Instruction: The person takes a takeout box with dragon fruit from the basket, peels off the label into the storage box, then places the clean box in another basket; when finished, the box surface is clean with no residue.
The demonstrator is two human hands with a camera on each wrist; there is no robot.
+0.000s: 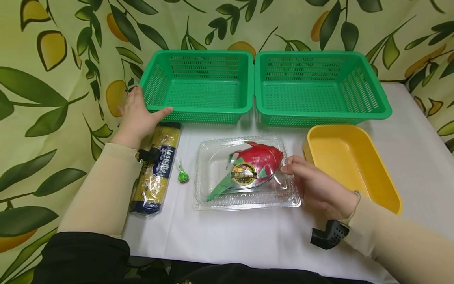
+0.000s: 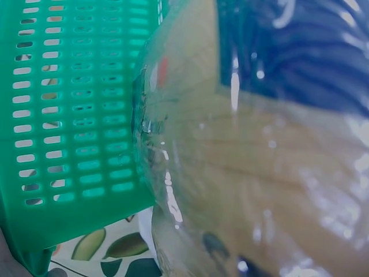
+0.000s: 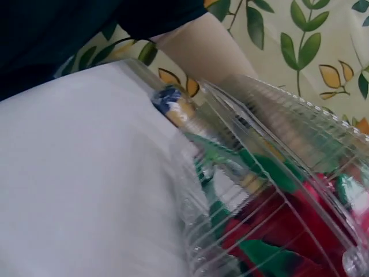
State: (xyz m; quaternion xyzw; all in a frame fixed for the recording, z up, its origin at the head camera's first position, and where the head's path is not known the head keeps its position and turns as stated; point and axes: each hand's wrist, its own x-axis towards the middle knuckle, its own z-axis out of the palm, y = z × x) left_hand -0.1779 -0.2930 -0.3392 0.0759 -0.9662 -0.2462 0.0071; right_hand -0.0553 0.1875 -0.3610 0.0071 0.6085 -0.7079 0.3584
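Note:
My left hand holds the near left corner of the left green basket, its thumb along the front rim and its fingers over the left side. Under that wrist lies a bag of spaghetti in clear wrap with a blue label, also filling much of the left wrist view. A clear plastic clamshell box with a round fruit sticker sits mid-table. Inside it is a red dragon fruit with green tips. My right hand grips the box's right edge, thumb and finger at the lid's side.
A second green basket stands against the first on its right. The yellow tray lies just beyond my right hand. Between pasta and box is a green-wrapped lollipop. Leaf-patterned cloth hangs behind and to the sides.

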